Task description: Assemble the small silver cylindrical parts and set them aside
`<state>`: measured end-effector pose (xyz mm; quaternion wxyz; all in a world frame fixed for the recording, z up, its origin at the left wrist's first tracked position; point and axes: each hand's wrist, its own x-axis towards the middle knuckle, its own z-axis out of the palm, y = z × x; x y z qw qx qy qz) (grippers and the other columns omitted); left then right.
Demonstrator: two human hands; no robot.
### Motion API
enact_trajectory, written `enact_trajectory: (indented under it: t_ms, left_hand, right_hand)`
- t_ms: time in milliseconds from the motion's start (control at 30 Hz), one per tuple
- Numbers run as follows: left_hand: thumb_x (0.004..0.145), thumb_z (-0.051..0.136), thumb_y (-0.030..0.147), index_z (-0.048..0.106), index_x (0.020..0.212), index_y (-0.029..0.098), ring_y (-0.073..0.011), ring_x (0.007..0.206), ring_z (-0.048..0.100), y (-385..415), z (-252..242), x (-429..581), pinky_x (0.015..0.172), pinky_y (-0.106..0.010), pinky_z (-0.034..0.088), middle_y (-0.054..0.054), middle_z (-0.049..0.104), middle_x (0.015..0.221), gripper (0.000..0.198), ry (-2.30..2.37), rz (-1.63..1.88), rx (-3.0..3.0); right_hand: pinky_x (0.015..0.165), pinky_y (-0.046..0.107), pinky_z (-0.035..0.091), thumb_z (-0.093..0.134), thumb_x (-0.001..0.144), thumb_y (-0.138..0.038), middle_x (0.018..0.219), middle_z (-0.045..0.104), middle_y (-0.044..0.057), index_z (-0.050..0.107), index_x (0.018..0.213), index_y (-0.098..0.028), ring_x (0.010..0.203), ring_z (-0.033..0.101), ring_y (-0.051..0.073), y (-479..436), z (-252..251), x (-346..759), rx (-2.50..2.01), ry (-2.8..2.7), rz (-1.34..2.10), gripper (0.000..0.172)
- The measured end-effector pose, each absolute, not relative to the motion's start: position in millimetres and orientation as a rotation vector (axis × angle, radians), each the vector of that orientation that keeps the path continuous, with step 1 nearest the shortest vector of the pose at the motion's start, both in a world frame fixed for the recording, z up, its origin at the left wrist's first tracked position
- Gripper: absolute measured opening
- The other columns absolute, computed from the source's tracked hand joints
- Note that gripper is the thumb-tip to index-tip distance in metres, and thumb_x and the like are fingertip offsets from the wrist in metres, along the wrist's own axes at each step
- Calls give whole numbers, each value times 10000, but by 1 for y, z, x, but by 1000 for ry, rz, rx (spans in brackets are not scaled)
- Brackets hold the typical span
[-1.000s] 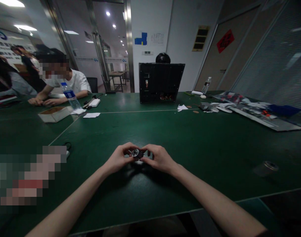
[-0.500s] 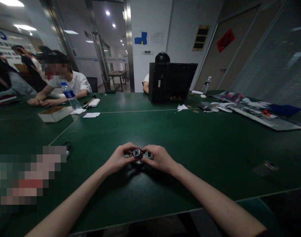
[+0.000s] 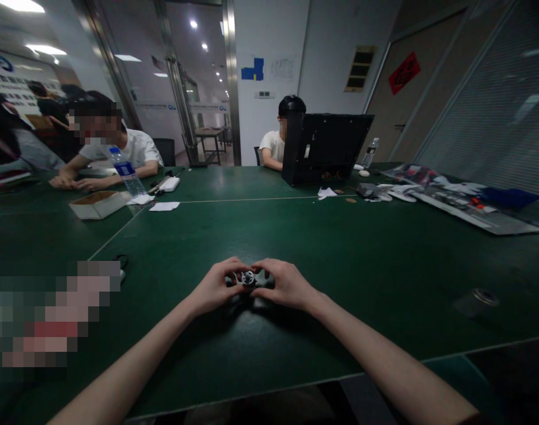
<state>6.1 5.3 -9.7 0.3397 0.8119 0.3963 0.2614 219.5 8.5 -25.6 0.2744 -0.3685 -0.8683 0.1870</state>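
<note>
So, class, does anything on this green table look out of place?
Yes: a crumpled white scrap and a small brown disc lie loose on the far part of the table, looking like stray litter.

Center: a small round part (image 3: 248, 278) between my left hand (image 3: 215, 287) and right hand (image 3: 287, 285).
Upper left: a box (image 3: 98, 205) on the tabletop (image 3: 172, 248), a water bottle (image 3: 126, 177) behind it, a seated person (image 3: 118, 150) beyond.
Upper middle: an upright panel (image 3: 326, 147) on the tabletop, a seated person (image 3: 275, 147) behind it.
Upper right: packaging (image 3: 468, 203) on the tabletop.
</note>
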Motion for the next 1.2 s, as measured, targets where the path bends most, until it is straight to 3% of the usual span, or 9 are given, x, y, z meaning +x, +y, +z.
enact_trajectory:
  t_ms: [200,467,767,1200]
  left_hand:
    - [772,623,184,578,1067,156,-160,795,569,2,-7,8,722,-272,473,-41,604,956,300,1050,658,2051]
    - [762,637,170,461,1109,181,-157,803,588,3,-14,8,757,-305,485,-24,623,941,388,1003,697,1937]
    - [794,599,164,489,1077,170,-170,878,608,2,-11,8,793,-312,498,-48,607,1027,304,968,592,1903]
    - [759,618,146,497,1095,173,-173,881,619,5,-15,6,800,-308,502,-48,604,1050,358,1014,570,1925]
  right_hand:
    - [685,270,460,671,770,-323,995,631,47,555,1104,-188,777,575,143,5,-20,220,-957,-2263,538,378]
    - [715,265,454,648,784,-242,986,622,45,592,1081,-191,804,578,143,5,-21,219,-921,-2322,567,306]
    - [732,273,453,635,795,-262,1008,620,47,588,1076,-184,806,589,143,5,-24,217,-959,-2373,579,295]
    - [743,280,463,627,793,-251,1057,620,56,542,1174,-190,818,591,148,5,-23,219,-940,-2391,604,395]
